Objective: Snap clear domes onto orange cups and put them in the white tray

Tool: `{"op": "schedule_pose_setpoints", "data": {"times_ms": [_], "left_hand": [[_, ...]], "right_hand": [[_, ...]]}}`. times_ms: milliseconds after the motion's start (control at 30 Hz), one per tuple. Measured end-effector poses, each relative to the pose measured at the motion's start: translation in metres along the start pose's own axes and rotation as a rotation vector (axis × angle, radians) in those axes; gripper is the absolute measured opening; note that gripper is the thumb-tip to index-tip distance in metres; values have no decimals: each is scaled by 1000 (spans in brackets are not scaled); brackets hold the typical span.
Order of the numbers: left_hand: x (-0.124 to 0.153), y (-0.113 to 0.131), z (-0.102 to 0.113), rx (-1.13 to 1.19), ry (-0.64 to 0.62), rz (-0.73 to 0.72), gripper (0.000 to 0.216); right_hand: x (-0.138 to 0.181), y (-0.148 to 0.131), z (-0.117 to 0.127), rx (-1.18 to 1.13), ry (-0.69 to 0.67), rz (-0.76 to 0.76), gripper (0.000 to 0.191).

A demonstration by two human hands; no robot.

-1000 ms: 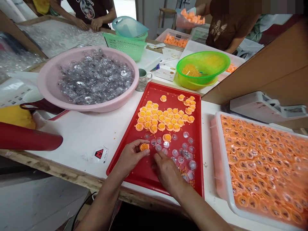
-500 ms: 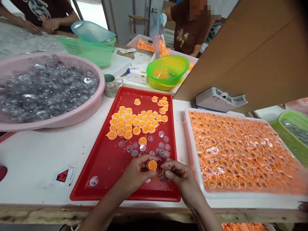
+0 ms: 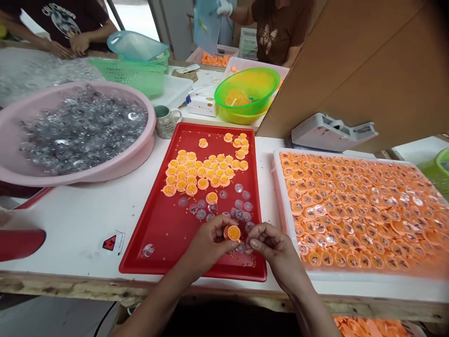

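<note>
Left hand [image 3: 210, 243]: it is closed on a small round orange plastic cup with yellow filling [image 3: 233, 232], held just above the near part of the flat red plastic tray [image 3: 164, 243].
Right hand [image 3: 271, 245]: it is pinched together just beside the cup; anything between its fingers cannot be made out.
Tray: round clear plastic lids [image 3: 242, 204] are scattered on it.

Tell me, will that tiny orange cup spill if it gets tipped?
Probably: the orange cup looks open-topped and full of yellow grains, and loose grains already dot the red tray. It seems light, since the left hand pinches it with just fingertips.
</note>
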State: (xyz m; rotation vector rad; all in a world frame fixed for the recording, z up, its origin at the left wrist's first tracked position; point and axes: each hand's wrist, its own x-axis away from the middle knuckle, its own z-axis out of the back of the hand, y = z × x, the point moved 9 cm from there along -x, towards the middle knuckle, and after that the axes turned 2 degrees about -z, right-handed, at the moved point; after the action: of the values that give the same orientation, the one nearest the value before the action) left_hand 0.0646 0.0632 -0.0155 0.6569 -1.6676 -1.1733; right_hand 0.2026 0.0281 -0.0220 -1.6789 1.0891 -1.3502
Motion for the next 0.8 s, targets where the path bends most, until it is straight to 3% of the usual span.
{"op": "schedule_pose_setpoints", "data": {"times_ms": [133, 267, 400, 600, 700, 800], "left_hand": [[2, -3, -2, 48, -102, 35, 22], [8, -3, -14, 68, -342, 56, 11], [12, -6, -24, 177, -459, 44, 20], [4, -33, -21, 443, -273, 124, 27], [4, -44, -13, 511, -103, 165, 28], [6, -35, -8, 520, -25, 81, 27]], "right_hand": [[3, -17, -8, 240, -65, 119, 5], [7, -35, -21, 562, -137, 310, 16], [9, -39, -33, 652, -209, 376, 19], [5, -34, -39, 586, -156, 362, 14], [-2, -24, -28, 527, -33, 300, 7], [-6, -13, -14, 414, 108, 218, 5]]}}
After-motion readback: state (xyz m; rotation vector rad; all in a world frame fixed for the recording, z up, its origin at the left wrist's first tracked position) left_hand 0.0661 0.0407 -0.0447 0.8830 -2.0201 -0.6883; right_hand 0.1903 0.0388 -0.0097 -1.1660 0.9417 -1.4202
